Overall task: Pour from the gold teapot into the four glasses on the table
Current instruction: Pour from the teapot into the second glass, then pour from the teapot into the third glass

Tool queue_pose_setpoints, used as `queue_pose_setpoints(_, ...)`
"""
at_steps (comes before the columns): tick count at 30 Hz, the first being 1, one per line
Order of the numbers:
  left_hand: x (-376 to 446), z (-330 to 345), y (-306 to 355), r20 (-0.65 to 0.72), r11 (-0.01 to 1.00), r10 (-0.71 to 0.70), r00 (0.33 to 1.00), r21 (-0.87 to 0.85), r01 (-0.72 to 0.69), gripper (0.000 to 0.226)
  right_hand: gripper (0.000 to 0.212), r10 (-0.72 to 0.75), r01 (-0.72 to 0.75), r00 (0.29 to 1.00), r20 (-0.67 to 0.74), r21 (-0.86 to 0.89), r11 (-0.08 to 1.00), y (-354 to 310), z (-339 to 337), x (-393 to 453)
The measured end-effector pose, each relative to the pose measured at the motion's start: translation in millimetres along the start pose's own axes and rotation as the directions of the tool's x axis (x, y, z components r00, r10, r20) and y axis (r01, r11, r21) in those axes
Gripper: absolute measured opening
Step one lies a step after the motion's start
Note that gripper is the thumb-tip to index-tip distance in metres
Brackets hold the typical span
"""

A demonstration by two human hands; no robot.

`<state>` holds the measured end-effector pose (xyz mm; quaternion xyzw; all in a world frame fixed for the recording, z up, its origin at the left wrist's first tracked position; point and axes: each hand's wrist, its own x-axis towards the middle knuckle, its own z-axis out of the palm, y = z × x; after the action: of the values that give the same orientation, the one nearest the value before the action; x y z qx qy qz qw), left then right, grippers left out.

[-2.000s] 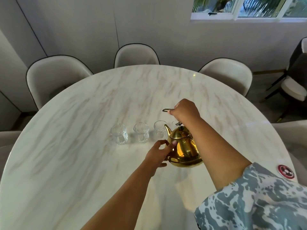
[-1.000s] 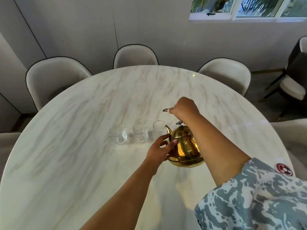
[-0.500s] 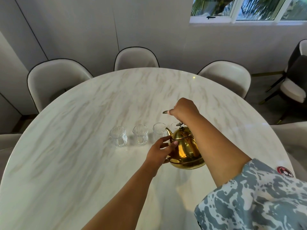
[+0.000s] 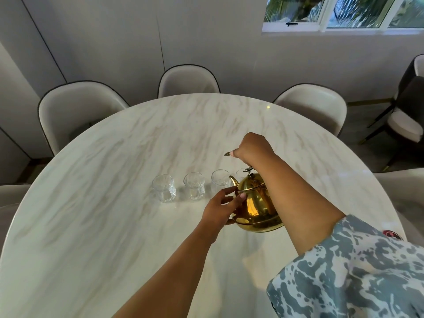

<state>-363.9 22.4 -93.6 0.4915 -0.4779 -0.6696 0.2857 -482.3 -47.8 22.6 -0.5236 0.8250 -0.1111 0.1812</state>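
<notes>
At three o'clock of the glasses [image 4: 193,188], the right hand [image 4: 252,146] is gripping the teapot [image 4: 254,203] handle, tipping it slightly further, perhaps pouring; the left hand [image 4: 220,211] is steadying it.

You're in a home dining room: your hands [image 4: 220,210] work over a large oval marble-look table [image 4: 114,180], ringed beyond them by cream upholstered chairs [image 4: 188,81] with dark piping. Past the chairs stand plain pale panelled walls [image 4: 103,37], and up to the right of your right hand [image 4: 252,148] a white-framed window [image 4: 339,14] shows green foliage outside.
</notes>
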Motion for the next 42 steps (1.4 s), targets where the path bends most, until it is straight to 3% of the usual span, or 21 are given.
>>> queue_pose_setpoints(14,1.8,-2.4,-3.8,0.018,1.000,-0.011,1.000,0.028,0.011,0.055,0.031,0.003,-0.003,1.000,0.008,0.002,1.000,1.9,2.9,-1.5)
queue_pose_setpoints(20,3.4,-3.9,-7.7,0.020,1.000,-0.013,1.000,0.024,0.012,0.058,0.031,-0.006,0.006,1.000,0.001,0.109,0.994,10.2,4.9,-7.6)
queue_pose_setpoints(30,11.5,-9.0,-22.4,-0.030,1.000,-0.001,1.000,0.004,0.001,0.057,0.033,-0.033,0.082,0.990,-0.139,0.366,0.927,52.7,30.2,-39.7)
queue_pose_setpoints(42,-4.2,-24.9,-21.5,-0.068,0.996,0.085,0.994,0.027,-0.083,0.056,0.036,-0.082,0.185,0.964,-0.251,0.421,0.888,46.2,41.8,-60.9)
